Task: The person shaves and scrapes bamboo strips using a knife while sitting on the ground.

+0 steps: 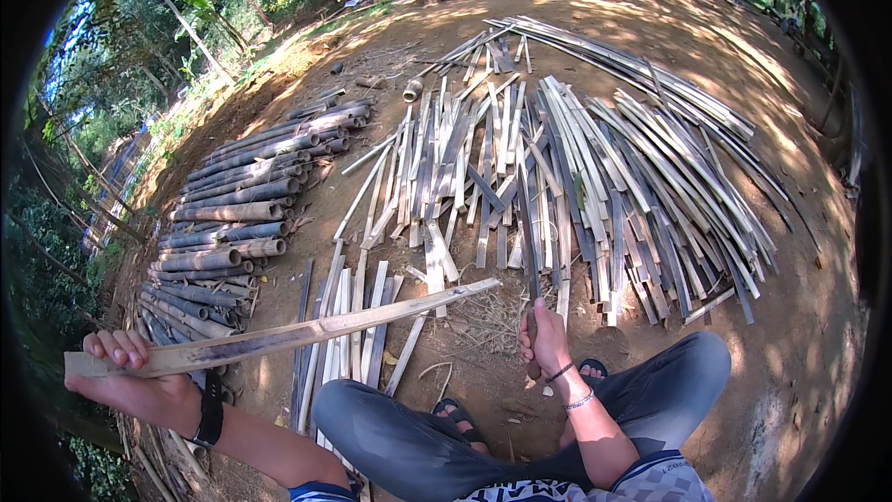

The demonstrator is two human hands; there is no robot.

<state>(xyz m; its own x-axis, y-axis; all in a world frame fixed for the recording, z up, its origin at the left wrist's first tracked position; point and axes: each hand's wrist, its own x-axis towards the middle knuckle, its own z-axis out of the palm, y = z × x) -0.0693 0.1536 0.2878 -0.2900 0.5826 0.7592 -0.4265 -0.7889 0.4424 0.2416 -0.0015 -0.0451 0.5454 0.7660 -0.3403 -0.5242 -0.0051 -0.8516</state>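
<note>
My left hand point(139, 389) is closed round one end of a split bamboo slat point(321, 327), out at the left. The slat runs up and to the right across my front, its pale inner face showing with a dark stain along it, and its far end narrows. My right hand point(548, 342) grips the brown handle of a machete point(530, 256) in front of my knees. Its long dark blade points away from me, apart from the slat and seen against the bamboo strips behind. Shavings point(492, 321) litter the soil below.
Many split bamboo strips point(595, 186) lie fanned over the ground ahead and to the right. More strips point(358, 316) rest beside my left knee. Whole dark bamboo poles point(237, 214) are stacked at the left. My bent legs point(400, 428) frame the near ground.
</note>
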